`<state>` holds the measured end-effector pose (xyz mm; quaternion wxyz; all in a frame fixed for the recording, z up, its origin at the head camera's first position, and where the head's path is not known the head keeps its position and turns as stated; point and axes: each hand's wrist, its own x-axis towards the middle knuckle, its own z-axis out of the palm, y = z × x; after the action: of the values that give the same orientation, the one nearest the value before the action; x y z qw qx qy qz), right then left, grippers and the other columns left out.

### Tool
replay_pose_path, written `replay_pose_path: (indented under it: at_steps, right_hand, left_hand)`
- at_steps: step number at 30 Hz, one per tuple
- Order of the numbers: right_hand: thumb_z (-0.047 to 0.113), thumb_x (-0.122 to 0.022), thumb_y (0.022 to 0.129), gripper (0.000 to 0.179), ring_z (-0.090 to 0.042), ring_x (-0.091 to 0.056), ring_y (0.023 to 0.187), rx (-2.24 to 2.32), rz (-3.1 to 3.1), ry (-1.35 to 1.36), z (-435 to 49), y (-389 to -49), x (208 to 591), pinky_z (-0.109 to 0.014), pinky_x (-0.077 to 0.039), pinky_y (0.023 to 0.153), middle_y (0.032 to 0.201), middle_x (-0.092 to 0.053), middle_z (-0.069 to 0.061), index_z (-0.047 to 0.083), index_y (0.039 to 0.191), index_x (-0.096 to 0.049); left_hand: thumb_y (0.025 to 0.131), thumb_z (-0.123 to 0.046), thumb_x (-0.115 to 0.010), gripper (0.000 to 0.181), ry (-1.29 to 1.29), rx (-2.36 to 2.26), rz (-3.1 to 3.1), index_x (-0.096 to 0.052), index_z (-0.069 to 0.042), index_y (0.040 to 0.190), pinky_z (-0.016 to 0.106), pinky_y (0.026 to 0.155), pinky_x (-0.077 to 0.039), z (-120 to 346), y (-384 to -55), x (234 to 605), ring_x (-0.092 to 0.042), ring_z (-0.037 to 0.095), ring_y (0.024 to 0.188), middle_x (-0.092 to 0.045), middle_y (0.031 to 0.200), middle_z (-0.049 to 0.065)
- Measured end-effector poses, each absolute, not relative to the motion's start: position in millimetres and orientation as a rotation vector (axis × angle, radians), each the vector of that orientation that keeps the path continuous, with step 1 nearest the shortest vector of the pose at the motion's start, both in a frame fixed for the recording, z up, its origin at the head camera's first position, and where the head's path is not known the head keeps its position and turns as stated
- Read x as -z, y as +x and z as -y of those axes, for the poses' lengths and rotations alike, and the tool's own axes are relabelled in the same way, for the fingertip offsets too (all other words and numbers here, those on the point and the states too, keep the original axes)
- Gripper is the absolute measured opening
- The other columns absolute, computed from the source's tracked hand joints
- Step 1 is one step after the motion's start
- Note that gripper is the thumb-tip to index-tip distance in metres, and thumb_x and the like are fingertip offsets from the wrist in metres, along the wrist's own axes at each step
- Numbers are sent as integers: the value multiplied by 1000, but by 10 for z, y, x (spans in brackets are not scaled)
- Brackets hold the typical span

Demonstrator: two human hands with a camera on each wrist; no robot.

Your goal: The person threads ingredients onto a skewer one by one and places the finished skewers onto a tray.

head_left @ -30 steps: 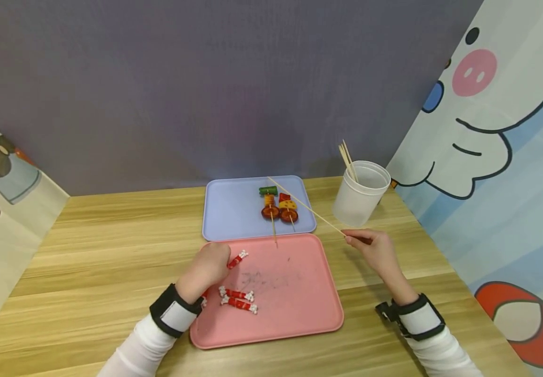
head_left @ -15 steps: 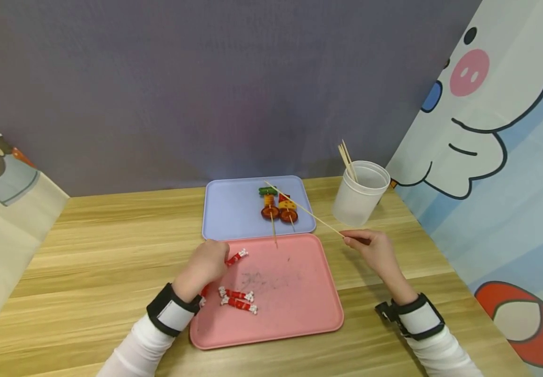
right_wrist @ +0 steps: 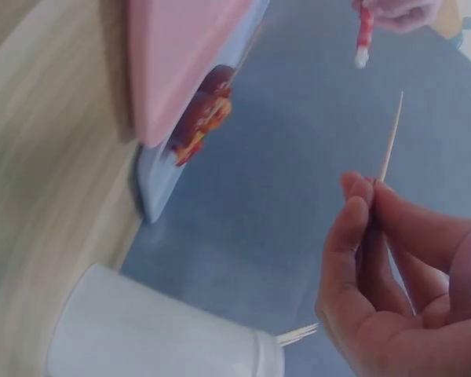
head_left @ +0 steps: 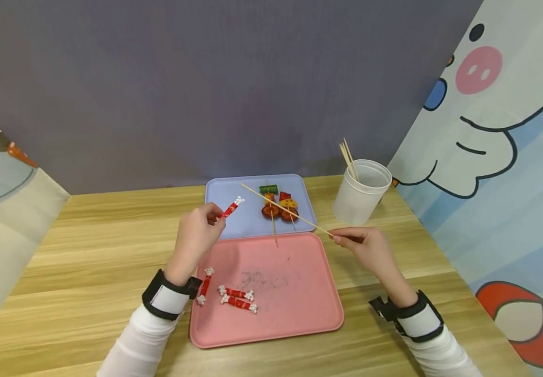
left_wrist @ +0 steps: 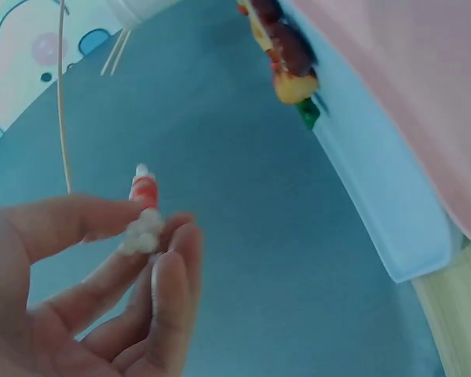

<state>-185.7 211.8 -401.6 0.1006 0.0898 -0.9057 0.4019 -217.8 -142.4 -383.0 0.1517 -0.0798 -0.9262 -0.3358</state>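
Observation:
My left hand (head_left: 197,234) pinches a red toy piece with white knobbly ends (head_left: 231,208), held up over the near-left part of the blue tray (head_left: 233,188). In the left wrist view, thumb and fingers hold the toy piece (left_wrist: 145,192) by one white end. A thin wooden skewer (head_left: 295,213) is pinched near one end by my right hand (head_left: 365,245), right of the pink tray. The skewer's bare tip points up and left, apart from the toy piece. Three similar red pieces (head_left: 237,303) lie on the left half of the pink tray (head_left: 299,309).
Two loaded skewers with toy food (head_left: 288,210) lie on the blue tray, one stick reaching over the pink tray's rim. A white tub (head_left: 361,199) with several skewers (head_left: 348,161) stands at the back right. A grey panel (head_left: 181,94) closes off the back of the wooden table (head_left: 111,246).
My left hand has lifted a red toy piece off the pink tray and moved it up and away toward the blue tray. My right hand has shifted slightly left with the skewer.

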Motion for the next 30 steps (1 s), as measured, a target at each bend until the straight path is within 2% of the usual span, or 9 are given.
replay_pose_path:
  at_steps: [6,15,22,30]
  right_hand:
    - [11,-72,82,14,-12,-71,79,-1211,2646,334,-2054,-1847,3941,-16,-52,66,91,-75,-5,11,96,-77]
    - [8,-72,82,15,-14,-71,81,-1173,2631,386,-2010,-1804,3853,-15,-52,66,91,-75,-5,11,96,-77]
    - [7,-72,82,15,-5,-68,76,-1183,2627,389,-2009,-1783,3849,-16,-49,59,91,-74,-7,10,96,-77]
    - [6,-71,83,15,-14,-71,79,-1195,2629,389,-2023,-1782,3868,-16,-53,65,91,-74,-7,9,96,-77]
  left_hand:
    - [83,-12,-64,11,-180,1088,2450,-70,-4,87,35,61,-50,1375,-2217,3709,-65,22,70,-70,78,11]
    - [83,-13,-66,15,-109,1171,2266,-74,-4,91,25,57,-47,1334,-2262,3579,-67,21,67,-72,81,10]
    - [83,-16,-67,14,-140,1151,2213,-75,-6,91,26,57,-47,1280,-2297,3547,-66,19,66,-72,79,7]
    - [83,-14,-68,14,-163,1155,2209,-74,-5,92,29,58,-49,1248,-2276,3534,-66,20,68,-72,81,9]
